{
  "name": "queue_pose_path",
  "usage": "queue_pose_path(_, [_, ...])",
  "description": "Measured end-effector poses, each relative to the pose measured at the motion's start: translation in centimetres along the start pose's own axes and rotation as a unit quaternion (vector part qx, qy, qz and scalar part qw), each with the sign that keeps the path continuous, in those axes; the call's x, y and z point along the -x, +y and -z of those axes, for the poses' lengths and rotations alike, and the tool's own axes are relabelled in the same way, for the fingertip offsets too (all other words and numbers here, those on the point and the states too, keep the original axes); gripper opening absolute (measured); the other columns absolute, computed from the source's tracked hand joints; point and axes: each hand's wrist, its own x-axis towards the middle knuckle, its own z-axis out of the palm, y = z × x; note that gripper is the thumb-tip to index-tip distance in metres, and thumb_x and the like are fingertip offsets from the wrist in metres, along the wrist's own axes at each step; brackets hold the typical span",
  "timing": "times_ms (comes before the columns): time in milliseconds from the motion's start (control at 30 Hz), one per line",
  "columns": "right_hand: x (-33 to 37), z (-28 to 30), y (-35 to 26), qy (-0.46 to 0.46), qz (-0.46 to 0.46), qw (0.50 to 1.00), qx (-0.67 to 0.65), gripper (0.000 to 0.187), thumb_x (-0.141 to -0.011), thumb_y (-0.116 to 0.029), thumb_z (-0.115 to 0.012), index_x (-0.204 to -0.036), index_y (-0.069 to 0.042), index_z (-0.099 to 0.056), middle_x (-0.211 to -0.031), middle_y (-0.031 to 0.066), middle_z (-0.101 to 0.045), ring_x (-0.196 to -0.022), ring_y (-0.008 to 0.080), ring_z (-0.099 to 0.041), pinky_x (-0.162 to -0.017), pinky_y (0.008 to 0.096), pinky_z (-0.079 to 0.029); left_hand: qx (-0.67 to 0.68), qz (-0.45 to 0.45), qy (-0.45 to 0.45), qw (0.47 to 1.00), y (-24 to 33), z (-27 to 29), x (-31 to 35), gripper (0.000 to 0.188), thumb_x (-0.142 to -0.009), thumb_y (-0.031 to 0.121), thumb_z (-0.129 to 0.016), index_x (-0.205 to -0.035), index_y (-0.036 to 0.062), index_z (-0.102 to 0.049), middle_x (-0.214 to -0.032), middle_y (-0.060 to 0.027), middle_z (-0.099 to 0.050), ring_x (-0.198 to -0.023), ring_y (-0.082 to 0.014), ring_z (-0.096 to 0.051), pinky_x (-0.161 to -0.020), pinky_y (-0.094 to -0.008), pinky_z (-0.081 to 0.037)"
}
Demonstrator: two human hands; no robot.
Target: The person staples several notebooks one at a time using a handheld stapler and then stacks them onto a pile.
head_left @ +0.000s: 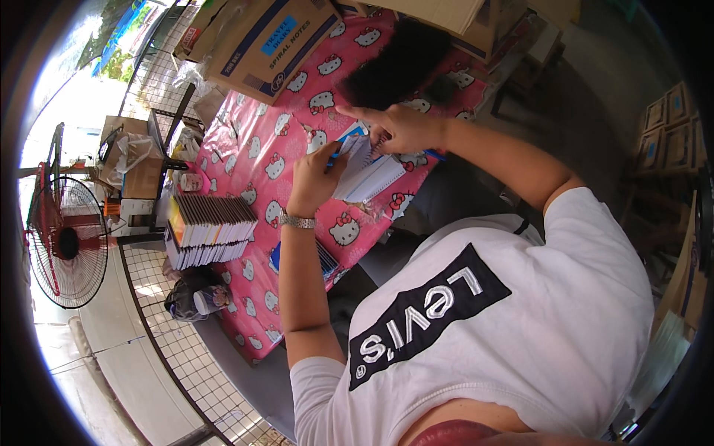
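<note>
A notebook with white pages and a blue cover (pixel 370 178) is held over the pink table in front of me, its leaves partly raised. A row of small holes or coil loops runs along its edge. My left hand (pixel 316 178), with a metal watch at the wrist, grips its left side, fingers closed on the leaves. On the far side, my right hand (pixel 407 128) pinches the raised edge, its index finger stretched out to the left. The fingertips of the right hand are partly hidden. Beside my left forearm lies a small stack of blue notebooks (pixel 325 260).
The pink table cover (pixel 343 229) has a cat print. A tall row of notebooks (pixel 212 230) stands at left, near a dark bag (pixel 197 297). Cardboard boxes (pixel 275 52) and a black tangled heap (pixel 398 63) occupy the far side. A fan (pixel 67 241) stands beyond the left edge.
</note>
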Motion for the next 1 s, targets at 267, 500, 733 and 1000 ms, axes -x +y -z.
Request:
queue_pose_path(267, [-1.4,-2.8,-0.7,0.229,0.133,0.964,0.022,0.087,-0.082,0.001,-0.070,-0.154,-0.014,-0.023,-0.083,0.0065,-0.066,-0.078,0.0165,-0.066,-0.076,0.0317,-0.053,-0.020,-0.085,-0.003,0.996,0.6,-0.1,0.1,0.035,-0.086,0.018,-0.070,-0.112,-0.0033,-0.064,-0.098,-0.0205,-0.069,-0.088,-0.0341,-0.069,-0.078,-0.0378,-0.053])
queue_pose_path(500, [-1.9,-1.3,-1.0,0.347,0.117,0.929,0.050,0.047,-0.095,-0.018,-0.062,-0.139,-0.010,-0.048,-0.087,0.0057,-0.064,-0.067,0.0153,-0.059,-0.069,0.0288,-0.051,-0.042,-0.002,0.025,0.999,-0.2,3.3,-1.9,0.031,-0.083,0.013,-0.063,-0.113,0.0050,-0.061,-0.093,-0.0251,-0.066,-0.086,-0.0427,-0.065,-0.071,-0.0484,-0.051])
queue_pose_path(733, [3.9,-2.6,-0.2,0.295,-0.121,0.920,-0.228,0.041,-0.102,-0.030,-0.049,-0.132,-0.002,-0.054,-0.112,0.0123,-0.065,-0.088,0.0179,-0.064,-0.080,0.0310,-0.051,-0.191,0.058,-0.049,0.979,3.2,1.7,-2.4,0.030,-0.085,0.016,-0.058,-0.114,0.0064,-0.056,-0.107,-0.0162,-0.067,-0.104,-0.0380,-0.062,-0.087,-0.0519,-0.045])
queue_pose_path(1000, [0.4,-7.1,-3.7,0.204,-0.036,0.977,-0.045,0.074,-0.102,-0.048,-0.040,-0.143,0.013,-0.032,-0.145,0.0312,-0.039,-0.136,0.0364,-0.042,-0.114,0.0398,-0.031,-0.165,0.008,0.031,0.986,2.2,0.6,-1.9,0.026,-0.082,0.015,-0.059,-0.107,0.0081,-0.058,-0.102,-0.0120,-0.066,-0.102,-0.0328,-0.061,-0.087,-0.0478,-0.041])
